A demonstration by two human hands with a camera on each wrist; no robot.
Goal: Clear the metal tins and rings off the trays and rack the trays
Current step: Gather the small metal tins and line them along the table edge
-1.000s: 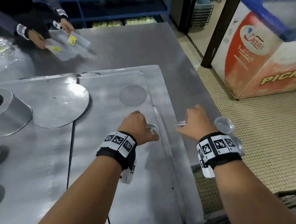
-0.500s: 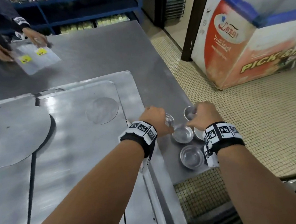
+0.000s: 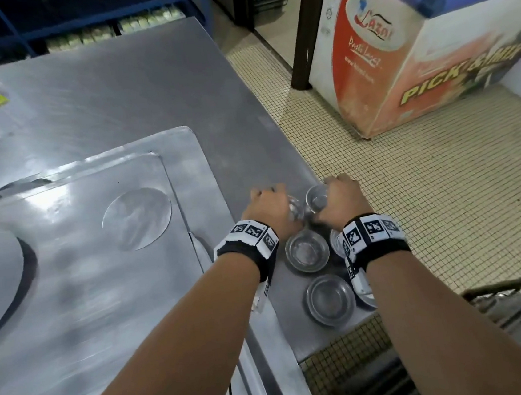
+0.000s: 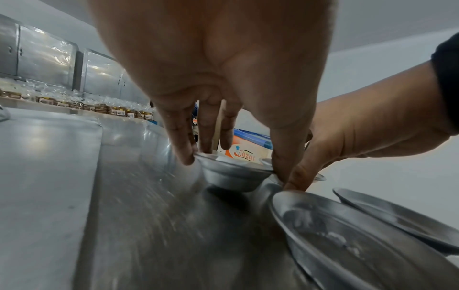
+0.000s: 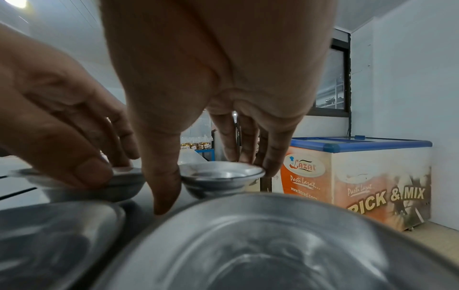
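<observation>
Two small metal tins sit side by side near the right edge of the steel worktop (image 3: 132,91), one under each hand. Left hand (image 3: 267,211) pinches the rim of the left tin (image 4: 229,174), thumb on one side, fingers (image 4: 185,141) on the far side, tin base down on the worktop. Right hand (image 3: 340,201) pinches the right tin (image 5: 221,177) the same way, thumb and fingertips on opposite rim edges. The two hands are just beside each other, nearly touching. Nearer the person, three more tins stand upright on the worktop: one (image 3: 306,250) between the wrists, one (image 3: 329,299) close to the worktop's near corner, a third (image 3: 338,242) mostly hidden under the right wrist. Left of the tins lies a large flat tray (image 3: 68,281) with a thin round metal disc (image 3: 137,219) on it. A chest freezer (image 3: 398,54) with orange panels stands on the tiled floor (image 3: 447,210) beyond the worktop.
</observation>
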